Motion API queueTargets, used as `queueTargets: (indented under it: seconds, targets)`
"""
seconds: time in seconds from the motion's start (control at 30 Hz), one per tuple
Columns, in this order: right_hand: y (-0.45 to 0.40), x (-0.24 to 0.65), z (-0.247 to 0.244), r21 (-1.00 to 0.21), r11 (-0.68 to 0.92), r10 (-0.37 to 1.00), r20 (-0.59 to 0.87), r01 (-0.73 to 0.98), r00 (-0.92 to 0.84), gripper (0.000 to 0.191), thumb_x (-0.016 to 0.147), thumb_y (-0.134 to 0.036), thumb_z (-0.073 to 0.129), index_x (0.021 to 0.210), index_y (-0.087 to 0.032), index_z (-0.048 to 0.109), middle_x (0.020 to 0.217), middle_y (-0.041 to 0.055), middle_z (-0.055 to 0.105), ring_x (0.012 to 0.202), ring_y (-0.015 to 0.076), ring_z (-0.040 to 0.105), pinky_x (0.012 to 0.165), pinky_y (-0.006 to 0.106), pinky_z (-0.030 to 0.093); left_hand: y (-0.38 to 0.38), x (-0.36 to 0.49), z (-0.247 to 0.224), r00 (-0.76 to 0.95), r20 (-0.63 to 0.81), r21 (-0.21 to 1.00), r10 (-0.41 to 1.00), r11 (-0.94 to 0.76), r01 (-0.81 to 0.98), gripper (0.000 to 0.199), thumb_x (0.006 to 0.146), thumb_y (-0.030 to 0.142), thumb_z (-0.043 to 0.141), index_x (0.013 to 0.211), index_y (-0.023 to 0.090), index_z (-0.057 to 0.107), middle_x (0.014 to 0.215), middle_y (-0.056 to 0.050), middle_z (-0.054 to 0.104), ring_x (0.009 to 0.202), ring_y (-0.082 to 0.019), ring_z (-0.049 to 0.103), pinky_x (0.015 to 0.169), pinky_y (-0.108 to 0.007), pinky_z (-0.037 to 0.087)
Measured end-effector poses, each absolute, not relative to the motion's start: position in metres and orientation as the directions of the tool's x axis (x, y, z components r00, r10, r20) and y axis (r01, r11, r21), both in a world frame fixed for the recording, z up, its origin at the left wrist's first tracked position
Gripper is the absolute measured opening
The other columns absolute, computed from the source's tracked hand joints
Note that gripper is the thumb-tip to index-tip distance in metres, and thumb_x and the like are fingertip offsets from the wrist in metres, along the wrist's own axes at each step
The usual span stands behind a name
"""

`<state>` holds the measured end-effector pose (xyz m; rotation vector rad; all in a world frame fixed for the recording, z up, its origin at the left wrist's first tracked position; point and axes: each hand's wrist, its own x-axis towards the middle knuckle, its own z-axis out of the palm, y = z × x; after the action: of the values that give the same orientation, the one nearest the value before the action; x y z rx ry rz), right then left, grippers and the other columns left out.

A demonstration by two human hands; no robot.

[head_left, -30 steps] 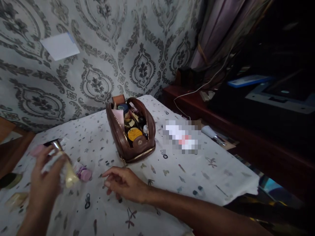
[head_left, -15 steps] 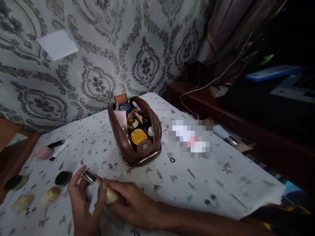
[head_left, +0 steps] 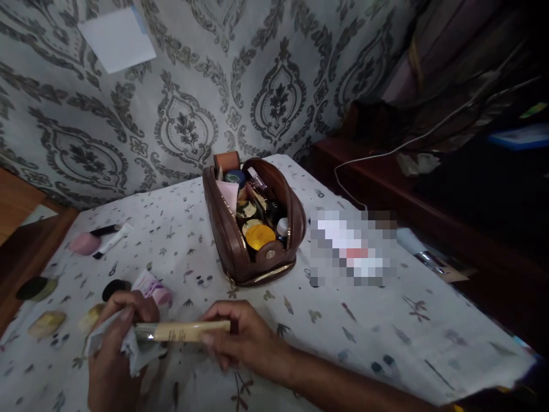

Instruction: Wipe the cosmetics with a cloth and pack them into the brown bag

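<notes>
My right hand is closed on the flat end of a beige cosmetic tube with a silvery cap section. Small print shows along its side, too small to read. My left hand is closed on a crumpled white wipe, pressed around the tube's cap end, which it partly hides. Just behind my left hand lie a white-and-purple tube with a pink cap and a dark round container. A yellowish piece is partly covered by that hand.
A brown zippered bag stands open, filled with several cosmetics. On the left lie a pink sponge, a white tube with a black cap, a dark round jar and a yellowish lump. A brush rests at the right edge.
The beige tube has turned to lie level, its cap end now in the wipe. My right hand has shifted toward its flat end. The white-and-purple tube has come into sight. The view has shifted.
</notes>
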<state>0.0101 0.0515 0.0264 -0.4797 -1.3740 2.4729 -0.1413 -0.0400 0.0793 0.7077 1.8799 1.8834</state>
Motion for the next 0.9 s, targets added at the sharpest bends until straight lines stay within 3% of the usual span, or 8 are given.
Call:
queueTargets:
  seconds: [0.07,0.13,0.3,0.37,0.5,0.7,0.9]
  targets:
    - [0.056,0.008,0.026,-0.768,-0.633,0.366,-0.182,-0.101,-0.912,0.047,0.077,-0.06,0.071,0.092,-0.015,0.067,0.055,-0.0061,0.056,0.037,0.0039,0.041,0.038,0.017,0.03,-0.042,-0.142,0.081,-0.764,0.023,1.0,0.645,-0.03,0.005,0.016,0.082,0.034,0.063,0.076,0.021,0.055,0.06,0.004,0.051,0.056,-0.012,0.047,0.058,-0.023,0.044]
    - [0.06,0.007,0.027,-0.75,-0.649,0.388,-0.18,-0.129,-0.904,0.05,0.079,-0.061,0.069,0.095,-0.014,0.069,0.053,-0.0053,0.058,0.034,0.0033,0.04,0.035,0.017,0.026,-0.046,-0.145,0.08,-0.705,-0.063,0.997,0.706,0.021,-0.068,0.019,0.08,0.037,0.066,0.086,0.021,0.058,0.064,0.003,0.054,0.056,-0.013,0.049,0.052,-0.022,0.041]
    - [0.067,0.015,0.035,-0.86,-0.486,0.438,-0.09,-0.151,-0.894,0.048,0.081,-0.058,0.069,0.105,-0.016,0.072,0.06,-0.004,0.061,0.04,0.0042,0.046,0.04,0.017,0.034,-0.052,-0.153,0.074,-0.383,-0.238,0.971,0.893,0.233,-0.059,0.034,0.083,0.049,0.065,0.102,0.021,0.063,0.078,0.0,0.06,0.058,-0.012,0.054,0.053,-0.022,0.044]
    - [0.071,0.018,0.039,-0.897,-0.415,0.448,-0.057,-0.151,-0.892,0.042,0.083,-0.055,0.069,0.102,-0.018,0.072,0.062,-0.0036,0.061,0.042,0.0047,0.048,0.042,0.017,0.035,-0.054,-0.154,0.072,-0.203,-0.263,0.965,0.943,0.259,-0.044,0.035,0.088,0.049,0.062,0.11,0.023,0.063,0.081,-0.001,0.061,0.06,-0.012,0.058,0.057,-0.023,0.047]
    - [0.076,0.021,0.046,-0.937,-0.334,0.444,-0.06,-0.103,-0.894,0.032,0.084,-0.051,0.07,0.091,-0.019,0.067,0.065,-0.0024,0.061,0.045,0.0054,0.048,0.042,0.017,0.033,-0.056,-0.151,0.068,0.052,-0.293,0.935,0.955,0.298,-0.192,0.04,0.087,0.049,0.065,0.119,0.024,0.06,0.077,0.0,0.061,0.059,-0.012,0.059,0.053,-0.022,0.047]
    - [0.072,0.015,0.047,-0.947,-0.322,0.517,-0.168,-0.008,-0.839,0.04,0.078,-0.057,0.073,0.089,-0.021,0.059,0.059,-0.0048,0.055,0.043,0.0058,0.042,0.04,0.016,0.031,-0.054,-0.14,0.071,0.086,-0.258,0.937,0.962,0.271,-0.22,0.04,0.082,0.037,0.074,0.115,0.024,0.057,0.085,0.002,0.058,0.062,-0.008,0.053,0.056,-0.02,0.045]
    - [0.067,0.007,0.042,-0.951,-0.309,0.593,-0.2,0.008,-0.78,0.058,0.075,-0.051,0.079,0.118,-0.022,0.055,0.059,-0.0061,0.054,0.044,0.0075,0.042,0.04,0.017,0.033,-0.052,-0.124,0.062,0.025,-0.086,0.991,0.996,0.088,-0.098,0.048,0.08,0.024,0.069,0.12,0.022,0.044,0.086,0.001,0.055,0.083,-0.014,0.056,0.074,-0.029,0.045]
